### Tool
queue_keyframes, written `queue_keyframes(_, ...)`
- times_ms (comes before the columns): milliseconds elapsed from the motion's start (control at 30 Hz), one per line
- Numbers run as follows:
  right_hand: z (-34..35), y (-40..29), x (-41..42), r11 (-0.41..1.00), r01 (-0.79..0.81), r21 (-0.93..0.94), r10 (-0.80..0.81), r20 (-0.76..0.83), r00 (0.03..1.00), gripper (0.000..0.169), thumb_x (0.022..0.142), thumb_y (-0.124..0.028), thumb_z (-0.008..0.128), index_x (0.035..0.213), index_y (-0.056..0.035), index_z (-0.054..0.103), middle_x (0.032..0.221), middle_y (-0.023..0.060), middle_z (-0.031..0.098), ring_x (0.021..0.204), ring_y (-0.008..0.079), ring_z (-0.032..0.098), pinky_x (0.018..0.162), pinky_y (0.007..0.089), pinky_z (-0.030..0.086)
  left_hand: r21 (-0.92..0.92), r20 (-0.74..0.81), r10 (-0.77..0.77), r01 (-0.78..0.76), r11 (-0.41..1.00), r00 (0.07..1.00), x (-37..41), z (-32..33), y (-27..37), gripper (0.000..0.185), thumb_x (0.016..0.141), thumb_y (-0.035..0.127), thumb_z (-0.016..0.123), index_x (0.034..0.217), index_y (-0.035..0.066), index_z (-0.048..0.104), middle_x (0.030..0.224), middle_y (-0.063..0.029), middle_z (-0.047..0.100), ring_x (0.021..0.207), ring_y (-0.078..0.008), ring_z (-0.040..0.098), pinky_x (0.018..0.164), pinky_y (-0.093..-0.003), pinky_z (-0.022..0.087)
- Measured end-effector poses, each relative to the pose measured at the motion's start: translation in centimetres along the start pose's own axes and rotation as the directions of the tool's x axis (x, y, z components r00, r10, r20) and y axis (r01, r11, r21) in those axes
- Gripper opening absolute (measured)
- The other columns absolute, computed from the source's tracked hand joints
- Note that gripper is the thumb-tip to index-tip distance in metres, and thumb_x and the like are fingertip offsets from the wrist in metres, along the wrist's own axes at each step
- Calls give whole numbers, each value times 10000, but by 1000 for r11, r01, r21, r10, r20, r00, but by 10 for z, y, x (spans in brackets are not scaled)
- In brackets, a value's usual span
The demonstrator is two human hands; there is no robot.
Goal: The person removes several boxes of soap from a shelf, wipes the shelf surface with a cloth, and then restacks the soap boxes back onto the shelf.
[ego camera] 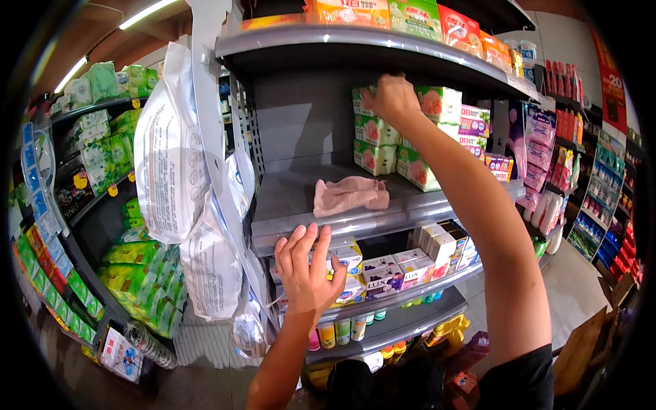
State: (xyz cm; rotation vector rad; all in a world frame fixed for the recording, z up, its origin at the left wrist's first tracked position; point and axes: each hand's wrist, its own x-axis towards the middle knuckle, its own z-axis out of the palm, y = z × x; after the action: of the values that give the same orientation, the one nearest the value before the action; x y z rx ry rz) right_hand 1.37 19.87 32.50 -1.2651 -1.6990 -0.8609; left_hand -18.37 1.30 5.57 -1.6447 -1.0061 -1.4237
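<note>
My right hand [393, 100] reaches to the top of the stacked green and white soap packs [375, 130] on the middle shelf, its fingers at the upper left pack; whether they grip it is hidden. My left hand [311, 269] is at the front edge of that shelf [287, 229], fingers spread, holding nothing. Between the hands a crumpled pink cloth [351, 196] lies on the shelf near its front edge. Purple and white soap packs [474, 120] are stacked to the right of the green ones.
An upper shelf [328, 38] with colourful packs overhangs my right hand. Below are boxed LUX soaps [383, 279] and bottles [342, 331]. White printed bags [171, 148] hang at the left upright. Green packs fill shelves at far left; a wooden board [579, 353] stands at lower right.
</note>
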Motion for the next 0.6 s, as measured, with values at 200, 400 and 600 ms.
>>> queue_keyframes(200,-30,-29,-34,989,149,4,-148,-84,985,354,977,-360,677,1059,-17,705,1102,268,719,896,401,749,751,495,620,-20,68,7,-6,1000,998,8,-16,2,566,774,128,734,1329,35,675,1362,-135,593,1341,-342,511,1165,-562,334)
queue_keyframes(400,-104,-4,-167,902,290,321,-311,14,950,232,970,-221,673,1065,-10,649,1047,192,688,907,372,698,745,447,576,-73,128,35,-25,997,991,69,-60,10,328,827,168,731,1132,47,719,1231,-136,668,1132,-345,629,1111,-517,403)
queue_keyframes(600,-88,83,-249,909,302,286,-270,-147,952,440,873,-165,743,1267,-21,608,1210,164,603,1127,374,582,1014,521,464,-257,782,133,119,959,609,142,-24,9,516,1115,401,402,1380,23,632,1397,-212,629,1336,-393,559,1208,-517,342)
